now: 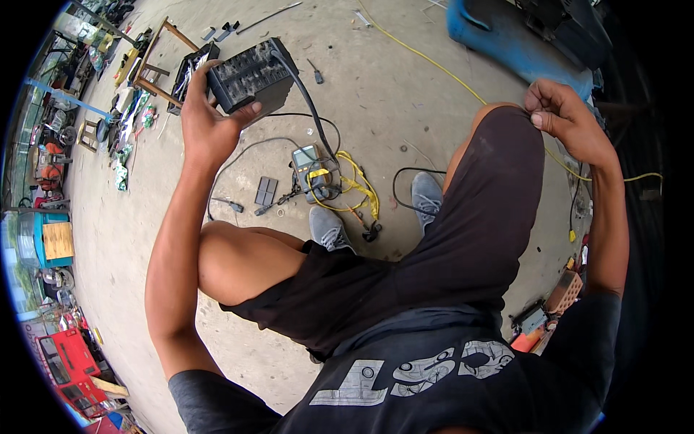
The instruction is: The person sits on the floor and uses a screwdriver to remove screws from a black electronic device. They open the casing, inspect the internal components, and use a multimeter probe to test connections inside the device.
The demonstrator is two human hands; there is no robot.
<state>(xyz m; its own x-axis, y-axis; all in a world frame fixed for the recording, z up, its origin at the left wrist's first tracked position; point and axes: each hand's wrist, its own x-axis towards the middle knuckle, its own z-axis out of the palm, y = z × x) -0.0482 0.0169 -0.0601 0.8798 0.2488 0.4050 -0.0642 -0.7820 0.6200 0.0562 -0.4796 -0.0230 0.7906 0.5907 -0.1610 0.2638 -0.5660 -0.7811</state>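
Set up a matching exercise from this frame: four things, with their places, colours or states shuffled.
1. Left hand
2. Right hand
3. Handheld meter
4. Rounded tank

A. Blue
B. On the floor near the left shoe
C. Holding a black box
D. At the right knee

Pairs: 1-C; 2-D; 3-B; 4-A

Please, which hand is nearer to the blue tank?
Right: the right hand, at the knee, appears just below the tank. The left hand, holding a black box, is far left of the tank.
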